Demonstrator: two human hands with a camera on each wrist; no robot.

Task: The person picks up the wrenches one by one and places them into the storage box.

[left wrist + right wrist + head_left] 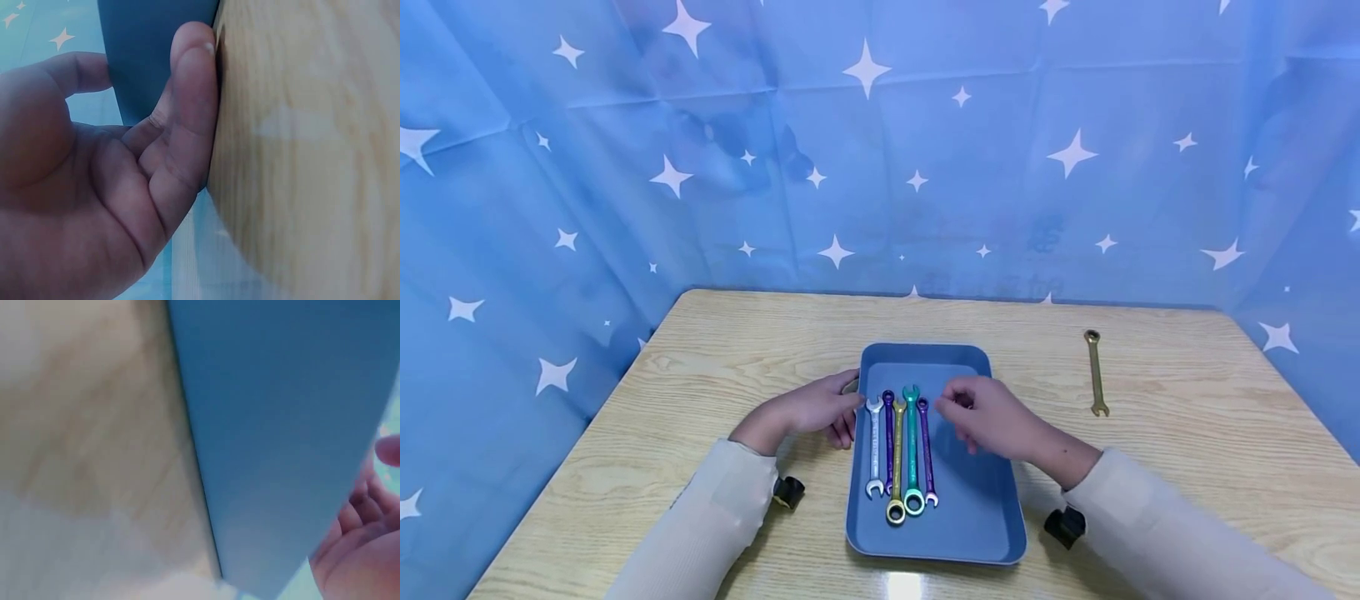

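Note:
A blue-grey tray (977, 525) on the table holds several combination wrenches side by side: a silver wrench (875, 446), a longer purple wrench (889, 433), a gold wrench (898, 454), a green wrench (912, 442) and another purple wrench (927, 450). My left hand (812, 408) grips the tray's left wall, thumb at the rim and fingers against the outside. Over the tray's right half is my right hand (996, 417), just right of the second purple wrench. Its fingers curl loosely, and no object shows in them; the tray wall partly hides them in the right wrist view.
A separate gold wrench (1097, 375) lies on the wooden table (760, 350), right of the tray. Behind the table hangs a blue cloth (880, 192) with white stars. Dark wrist cameras (1065, 527) sit under both cuffs.

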